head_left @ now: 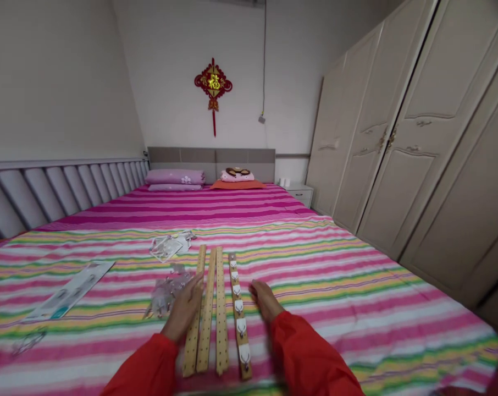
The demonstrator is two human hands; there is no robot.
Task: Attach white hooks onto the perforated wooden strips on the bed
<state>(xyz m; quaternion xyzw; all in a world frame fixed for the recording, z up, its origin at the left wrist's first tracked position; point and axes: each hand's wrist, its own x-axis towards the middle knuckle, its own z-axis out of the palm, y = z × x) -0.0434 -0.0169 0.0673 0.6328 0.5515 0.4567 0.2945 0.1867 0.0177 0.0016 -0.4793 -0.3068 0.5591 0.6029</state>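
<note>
Three perforated wooden strips lie side by side on the striped bedspread: a left strip (191, 344), a middle strip (206, 330) and a right strip (220, 319). Just right of them is a hook rail (237, 291), a wooden strip bearing a row of white hooks. My left hand (185, 311) rests at the left strip's edge, fingers stretched out, partly covering it. On the rail's other side, a small gap from it, my right hand (266, 300) is open with slightly curved fingers. A clear plastic bag (165, 294) with small metal parts lies beside my left hand.
Crumpled clear packaging (172, 246) lies beyond the strips. To the left are a long packaging card (73, 291) and a small clear item (29, 341). A bed rail (67, 190) borders the left side; wardrobes (397, 165) stand right.
</note>
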